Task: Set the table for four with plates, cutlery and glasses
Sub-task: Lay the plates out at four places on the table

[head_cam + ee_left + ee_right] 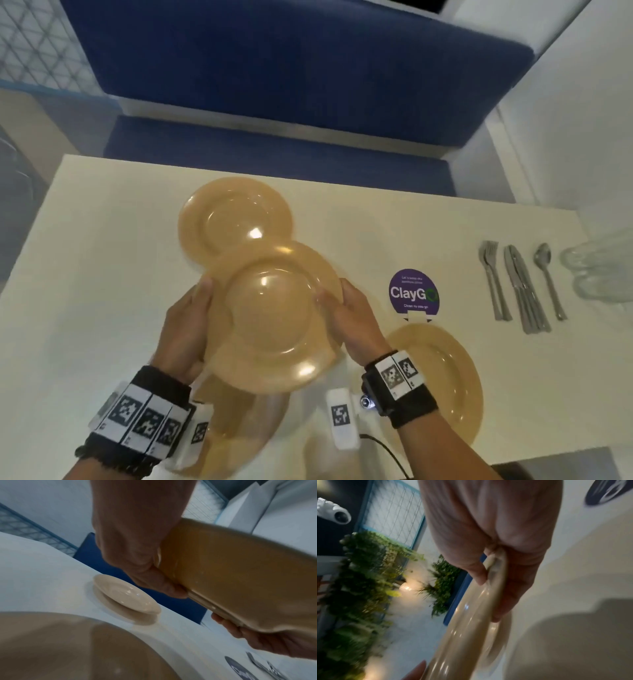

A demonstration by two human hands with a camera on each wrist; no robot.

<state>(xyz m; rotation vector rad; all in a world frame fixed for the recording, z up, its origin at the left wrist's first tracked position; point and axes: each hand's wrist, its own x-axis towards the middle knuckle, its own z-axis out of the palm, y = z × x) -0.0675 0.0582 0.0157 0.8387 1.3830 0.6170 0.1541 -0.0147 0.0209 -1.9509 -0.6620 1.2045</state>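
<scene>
I hold a tan plate (274,315) above the cream table (102,240), tilted slightly. My left hand (191,325) grips its left rim and my right hand (349,315) grips its right rim, thumbs on top and fingers underneath. The left wrist view shows the left hand (140,561) on the plate's underside (240,574), whose rim looks doubled; whether a second plate lies beneath it I cannot tell. Another plate (236,212) lies at the far side, one (448,383) at the near right, and one (239,438) below the held plate at the near left.
At the right of the table lie forks (495,284), knives (525,294) and a spoon (548,277), with clear glasses (599,267) at the right edge. A purple ClayGo sticker (412,291) marks the table's middle. A blue bench (274,154) runs along the far side.
</scene>
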